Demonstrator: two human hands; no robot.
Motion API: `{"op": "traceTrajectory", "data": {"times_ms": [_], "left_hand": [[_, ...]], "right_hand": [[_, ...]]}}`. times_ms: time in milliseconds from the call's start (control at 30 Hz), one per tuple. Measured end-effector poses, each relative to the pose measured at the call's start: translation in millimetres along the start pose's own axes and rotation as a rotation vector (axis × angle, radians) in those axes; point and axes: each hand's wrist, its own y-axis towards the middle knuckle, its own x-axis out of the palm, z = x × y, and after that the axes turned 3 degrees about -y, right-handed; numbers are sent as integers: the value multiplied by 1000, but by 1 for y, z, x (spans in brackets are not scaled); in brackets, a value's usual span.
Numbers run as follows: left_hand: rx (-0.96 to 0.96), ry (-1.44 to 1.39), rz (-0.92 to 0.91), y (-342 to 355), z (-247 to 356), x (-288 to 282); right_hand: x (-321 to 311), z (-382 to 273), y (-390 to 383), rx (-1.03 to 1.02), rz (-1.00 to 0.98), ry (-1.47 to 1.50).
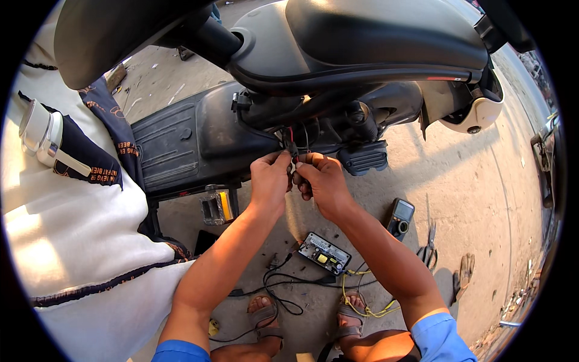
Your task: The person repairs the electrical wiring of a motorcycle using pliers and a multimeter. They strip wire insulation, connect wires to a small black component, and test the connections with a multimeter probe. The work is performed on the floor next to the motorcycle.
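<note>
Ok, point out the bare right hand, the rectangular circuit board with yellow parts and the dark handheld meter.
Right hand (325, 182), head view: back of hand.
Circuit board (325, 252), head view: component face.
Handheld meter (401, 219), head view: casing front.

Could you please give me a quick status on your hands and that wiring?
Left hand and right hand close together, pinching thin wires. Wires run to black scooter, its parts crowding close. Circuit board on ground below.
</note>
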Motion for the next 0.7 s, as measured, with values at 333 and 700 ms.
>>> {"op": "traceTrajectory", "data": {"times_ms": [333, 700], "left_hand": [[-126, -110, -70, 10, -3, -10], [-58, -99, -76, 4, -10, -15]], "right_hand": [[-13, -16, -6, -26, -14, -51], [-22, -32, 7, -43, -145, -199]]}}
